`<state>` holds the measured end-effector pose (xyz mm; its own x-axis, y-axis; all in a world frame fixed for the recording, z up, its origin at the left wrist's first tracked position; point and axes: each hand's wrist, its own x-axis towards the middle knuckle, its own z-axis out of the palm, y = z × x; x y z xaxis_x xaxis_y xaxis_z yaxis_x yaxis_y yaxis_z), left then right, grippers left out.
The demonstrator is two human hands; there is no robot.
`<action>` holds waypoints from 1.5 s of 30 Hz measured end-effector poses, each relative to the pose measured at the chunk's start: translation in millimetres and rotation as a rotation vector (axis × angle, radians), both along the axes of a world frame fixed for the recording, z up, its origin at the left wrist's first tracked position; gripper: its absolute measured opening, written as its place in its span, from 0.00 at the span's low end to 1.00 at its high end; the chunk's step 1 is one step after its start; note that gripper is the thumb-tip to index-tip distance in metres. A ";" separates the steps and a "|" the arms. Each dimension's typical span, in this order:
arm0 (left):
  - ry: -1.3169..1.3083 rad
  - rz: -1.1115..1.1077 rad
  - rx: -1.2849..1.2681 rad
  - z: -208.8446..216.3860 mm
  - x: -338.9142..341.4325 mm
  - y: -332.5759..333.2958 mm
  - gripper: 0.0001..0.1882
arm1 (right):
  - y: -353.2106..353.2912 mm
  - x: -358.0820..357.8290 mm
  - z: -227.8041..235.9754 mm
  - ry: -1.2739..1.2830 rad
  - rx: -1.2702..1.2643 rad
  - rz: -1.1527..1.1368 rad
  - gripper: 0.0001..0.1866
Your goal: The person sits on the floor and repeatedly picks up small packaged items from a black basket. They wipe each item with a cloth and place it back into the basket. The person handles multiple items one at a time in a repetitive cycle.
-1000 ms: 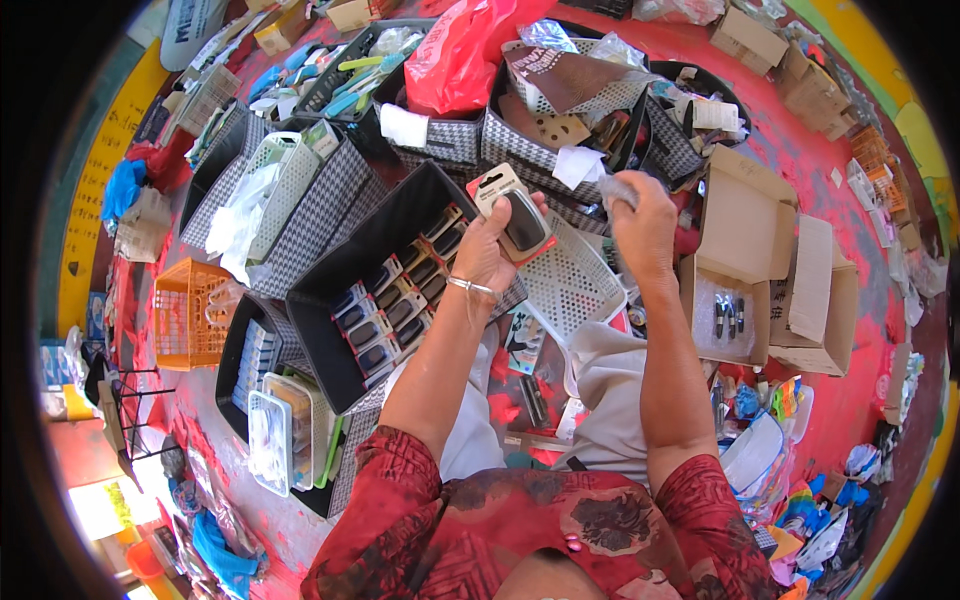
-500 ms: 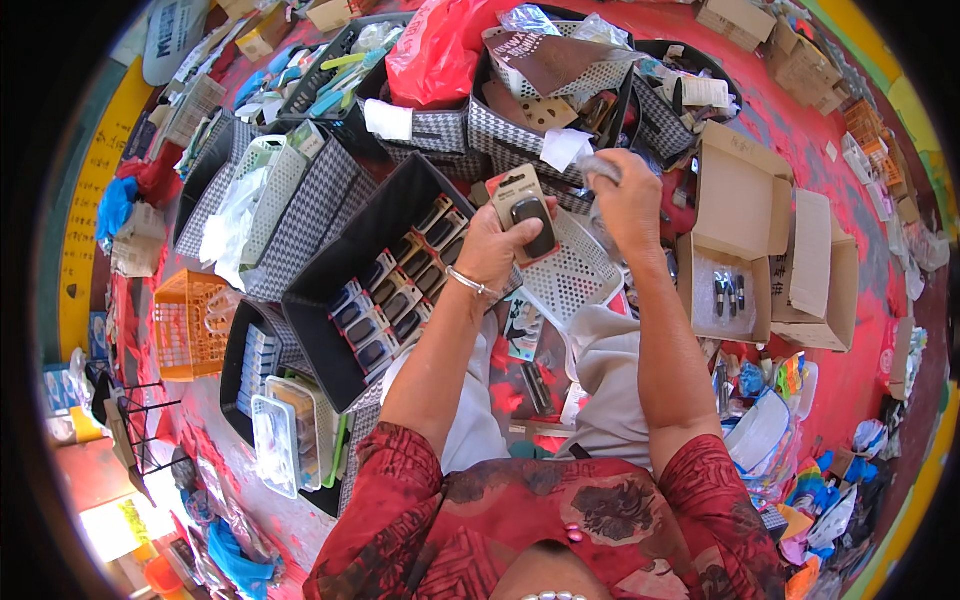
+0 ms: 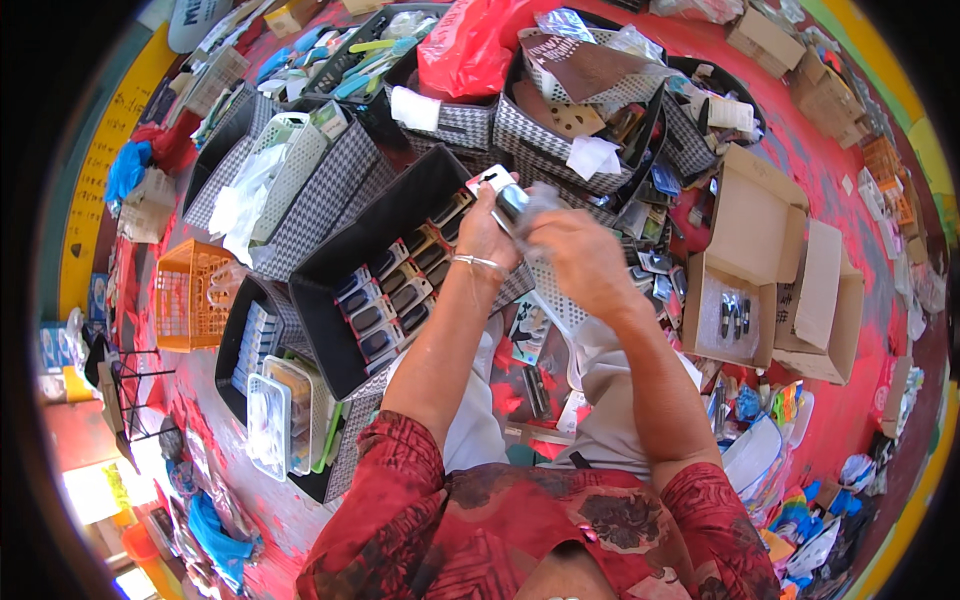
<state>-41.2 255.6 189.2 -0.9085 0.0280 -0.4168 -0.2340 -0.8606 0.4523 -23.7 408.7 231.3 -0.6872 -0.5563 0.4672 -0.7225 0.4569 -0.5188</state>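
Note:
My left hand (image 3: pixel 487 240) grips a carded package (image 3: pixel 509 199) with a dark oval item on its front. The kind of item cannot be made out. A grey cloth (image 3: pixel 543 202), smeared by motion, is bunched in my right hand (image 3: pixel 585 258) and meets the package's face. Just left of my left hand, a black fabric bin (image 3: pixel 375 212) stands tilted with rows of similar carded packages (image 3: pixel 372 316) inside. Beneath my right hand is a white perforated basket (image 3: pixel 558 297), partly hidden by that hand and forearm.
Houndstooth bins (image 3: pixel 345 165) crowd the left and far side, one with a red plastic bag (image 3: pixel 470 55). An orange crate (image 3: pixel 188 310) stands at the left. Open cardboard boxes (image 3: pixel 738 250) sit at the right, with loose packets (image 3: pixel 655 265) beside them.
My right hand has moved left and nearer, bringing the cloth onto the package. My left hand has tilted the package and shifted slightly left.

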 end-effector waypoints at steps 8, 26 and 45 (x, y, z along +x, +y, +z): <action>0.054 -0.289 -0.075 13.5 10.1 12.2 0.22 | 34.2 -40.3 -1.4 -0.865 -0.680 -0.452 0.15; 0.634 -0.152 -1.802 23.7 23.3 12.4 0.33 | 19.2 -41.1 9.6 -1.119 -0.673 -0.461 0.08; 0.057 -0.412 -1.879 -72.9 83.5 -182.7 0.32 | 39.3 -41.6 -6.6 -0.882 -0.780 -0.566 0.12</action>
